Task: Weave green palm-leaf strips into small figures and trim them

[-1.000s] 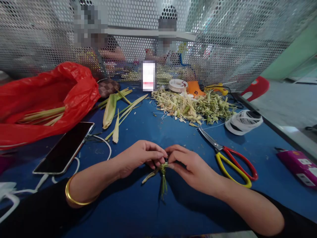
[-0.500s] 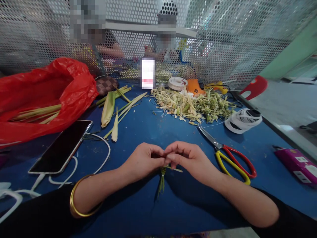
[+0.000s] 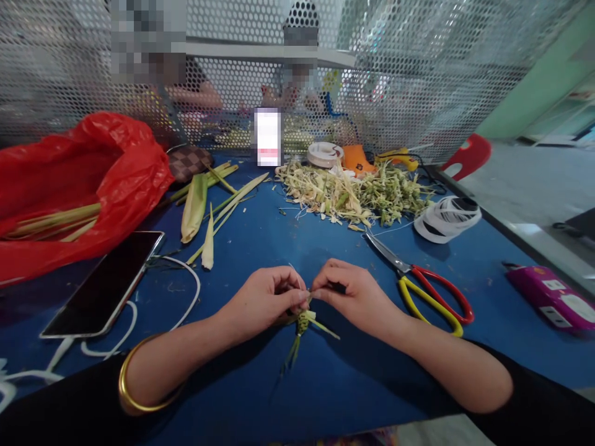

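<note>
Between both hands, low centre: one woven green piece (image 3: pixel 303 322), over the blue surface (image 3: pixel 260 396); whether it touches that surface cannot be told.
Left hand (image 3: pixel 274 296): fingers grasping the top of the woven green piece; a fine pale strand (image 3: pixel 296 275) rises beside them.
Right hand (image 3: pixel 354 296): thumb and forefinger pinched together just beside the left fingertips; whether a strand lies between them is too small to tell.
Weight and feel: probably very light, springy rather than stiff, with little slip if dry.
Weak spots: the pale strip (image 3: pixel 329 329) jutting right and the thin green ends (image 3: pixel 290 354) look likely to bend or split if tugged.
Best hold: a soft pinch on the plaited body, above the thin ends, leaving the strips free.
Scissors (image 3: pixel 405 267): one pair, lying partly open, right of the hands.
Rolls: two, a white ribbon roll (image 3: pixel 441 223) at right and a tape roll (image 3: pixel 325 162) at the back.
Leaves, left: one broad leaf (image 3: pixel 194 207), one narrow pointed leaf (image 3: pixel 209 240); the slender stalks around them overlap too much for a sure count.
Clippings (image 3: pixel 339 192): one long heap, pieces beyond counting.
Dark phone (image 3: pixel 105 282): one, lying flat.
Red bag (image 3: pixel 134 179): one, several stalks inside.
</note>
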The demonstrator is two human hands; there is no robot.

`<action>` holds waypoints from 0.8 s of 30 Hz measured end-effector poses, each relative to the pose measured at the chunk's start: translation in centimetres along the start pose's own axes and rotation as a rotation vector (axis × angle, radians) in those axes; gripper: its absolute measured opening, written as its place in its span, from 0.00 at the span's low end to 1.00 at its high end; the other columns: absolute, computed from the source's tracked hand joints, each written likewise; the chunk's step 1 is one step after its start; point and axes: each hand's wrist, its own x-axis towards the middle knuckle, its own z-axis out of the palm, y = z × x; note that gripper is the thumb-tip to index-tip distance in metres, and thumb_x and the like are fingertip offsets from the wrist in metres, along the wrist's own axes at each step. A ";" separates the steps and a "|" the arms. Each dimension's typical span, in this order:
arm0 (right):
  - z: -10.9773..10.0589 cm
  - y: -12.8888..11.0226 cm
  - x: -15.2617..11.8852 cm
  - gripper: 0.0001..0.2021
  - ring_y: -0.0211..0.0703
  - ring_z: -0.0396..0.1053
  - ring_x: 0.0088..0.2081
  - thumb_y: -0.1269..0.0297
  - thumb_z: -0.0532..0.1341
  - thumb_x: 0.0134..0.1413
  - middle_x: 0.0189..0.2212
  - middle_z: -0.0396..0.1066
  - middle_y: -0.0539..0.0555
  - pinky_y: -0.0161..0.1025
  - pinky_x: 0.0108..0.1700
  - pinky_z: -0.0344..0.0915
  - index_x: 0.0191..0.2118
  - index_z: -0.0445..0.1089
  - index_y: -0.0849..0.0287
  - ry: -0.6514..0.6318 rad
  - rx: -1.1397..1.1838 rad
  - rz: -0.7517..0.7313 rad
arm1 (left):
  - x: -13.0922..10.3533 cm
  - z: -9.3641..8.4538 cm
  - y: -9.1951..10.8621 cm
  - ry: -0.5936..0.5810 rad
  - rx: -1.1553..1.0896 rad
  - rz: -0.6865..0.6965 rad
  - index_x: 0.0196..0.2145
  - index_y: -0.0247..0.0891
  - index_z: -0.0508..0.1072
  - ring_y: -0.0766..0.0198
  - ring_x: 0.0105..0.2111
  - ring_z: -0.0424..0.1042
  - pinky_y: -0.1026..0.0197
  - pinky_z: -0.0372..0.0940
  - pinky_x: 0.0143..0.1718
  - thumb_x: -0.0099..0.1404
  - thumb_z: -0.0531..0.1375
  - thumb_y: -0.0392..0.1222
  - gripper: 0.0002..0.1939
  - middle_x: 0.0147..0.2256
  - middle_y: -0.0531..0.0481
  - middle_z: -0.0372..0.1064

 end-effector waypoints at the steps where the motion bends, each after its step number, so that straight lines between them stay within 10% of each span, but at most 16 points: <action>1: -0.1 -0.1 -0.1 0.05 0.35 0.64 0.29 0.72 0.60 0.53 0.26 0.65 0.48 0.33 0.31 0.59 0.28 0.70 0.58 0.008 -0.011 -0.013 | 0.0 0.0 0.1 0.007 -0.005 -0.020 0.27 0.36 0.66 0.74 0.18 0.59 0.69 0.54 0.21 0.56 0.61 0.43 0.09 0.22 0.57 0.67; 10: -0.6 -1.4 -0.6 0.04 0.37 0.66 0.33 0.72 0.58 0.56 0.31 0.68 0.51 0.38 0.37 0.59 0.31 0.69 0.59 -0.143 -0.160 -0.310 | 0.3 -0.5 0.1 0.050 0.059 -0.055 0.27 0.36 0.67 0.72 0.19 0.63 0.69 0.55 0.20 0.53 0.62 0.40 0.07 0.18 0.58 0.65; 19: 0.5 -0.6 -0.3 0.10 0.33 0.68 0.28 0.75 0.52 0.57 0.35 0.71 0.52 0.33 0.34 0.67 0.44 0.62 0.58 -0.071 0.306 0.026 | 0.0 -0.6 0.1 0.041 0.110 0.030 0.25 0.34 0.71 0.73 0.20 0.61 0.69 0.55 0.22 0.50 0.64 0.37 0.05 0.20 0.57 0.67; 24: 0.7 -0.2 -0.2 0.12 0.36 0.71 0.33 0.77 0.52 0.56 0.36 0.74 0.52 0.35 0.37 0.66 0.44 0.63 0.57 -0.101 0.160 -0.018 | -0.2 -0.5 -0.2 0.087 0.244 0.111 0.25 0.34 0.73 0.71 0.21 0.63 0.69 0.57 0.23 0.52 0.62 0.38 0.04 0.21 0.55 0.69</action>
